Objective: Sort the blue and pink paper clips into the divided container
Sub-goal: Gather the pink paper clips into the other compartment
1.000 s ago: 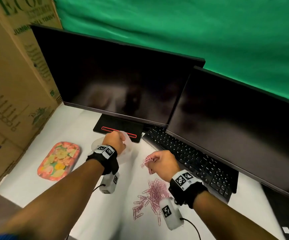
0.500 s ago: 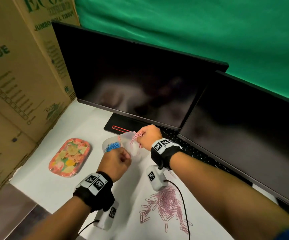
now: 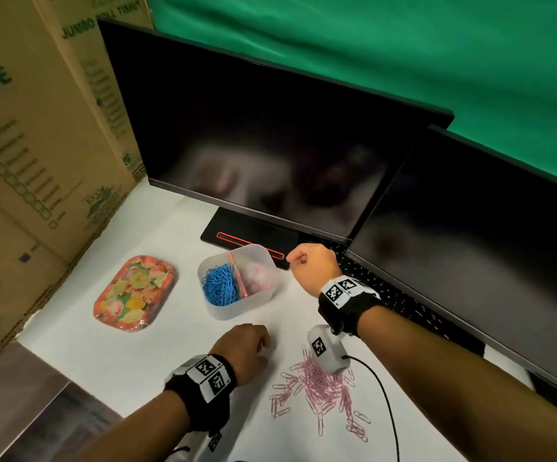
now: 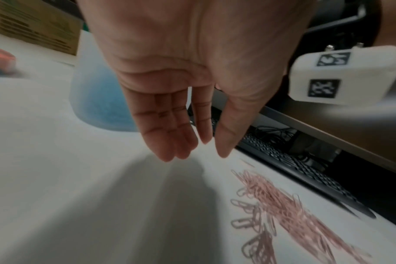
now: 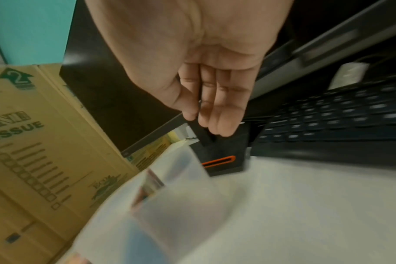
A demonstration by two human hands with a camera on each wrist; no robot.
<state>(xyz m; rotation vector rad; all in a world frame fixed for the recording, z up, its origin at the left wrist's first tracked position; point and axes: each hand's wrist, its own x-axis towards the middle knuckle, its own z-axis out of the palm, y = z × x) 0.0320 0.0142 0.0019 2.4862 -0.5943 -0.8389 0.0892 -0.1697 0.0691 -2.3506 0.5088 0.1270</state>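
Note:
A translucent divided container (image 3: 242,308) stands on the white desk. Blue paper clips (image 3: 219,288) fill its left half, pink clips (image 3: 257,278) lie in its right half, and a pink divider separates them. A pile of pink paper clips (image 3: 320,391) lies on the desk near me, also seen as pink paper clips (image 4: 289,219) in the left wrist view. My left hand (image 3: 247,348) hovers between container and pile, fingers (image 4: 170,139) relaxed and empty. My right hand (image 3: 310,265) is just right of the container, fingers (image 5: 217,114) loosely bent, holding nothing.
A floral tray (image 3: 133,293) lies left of the container. Two dark monitors (image 3: 270,145) and a black keyboard (image 3: 394,301) stand behind and right. Cardboard boxes (image 3: 37,145) wall the left side. A cable (image 3: 387,405) crosses the clip pile.
My right hand dropped its pink clips into the container's right half and pulled away to the right. My left hand drew back toward me, off the container.

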